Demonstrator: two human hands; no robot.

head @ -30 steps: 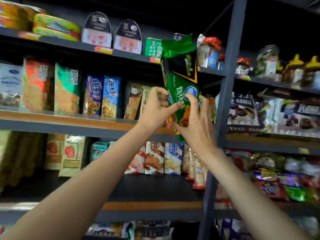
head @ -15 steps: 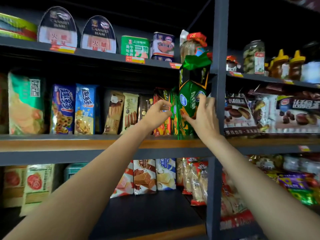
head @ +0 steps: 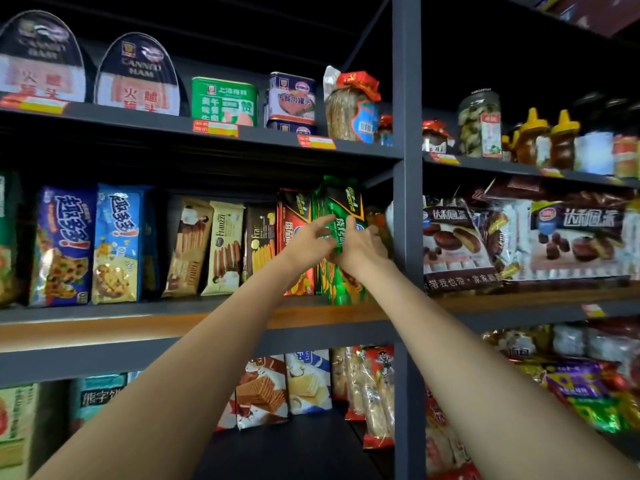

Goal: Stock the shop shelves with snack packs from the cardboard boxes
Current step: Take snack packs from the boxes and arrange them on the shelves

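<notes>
1. Your landmark is the grey upright post (head: 408, 237): the green snack pack (head: 341, 216) stands just left of it on the wooden shelf (head: 104, 327), long axis vertical, beside the red pack (head: 294, 220).
2. Your left hand (head: 308, 242) and right hand (head: 362, 244) both curl round its middle.
3. The slot lies straight ahead; you'd likely push it back, both hands equally near.

Dim shelves, soft blur, bowed edges

snack pack (head: 341, 206) on middle shelf (head: 104, 329) | right of biscuit packs (head: 221, 247) | left of upright post (head: 408, 237)
</notes>
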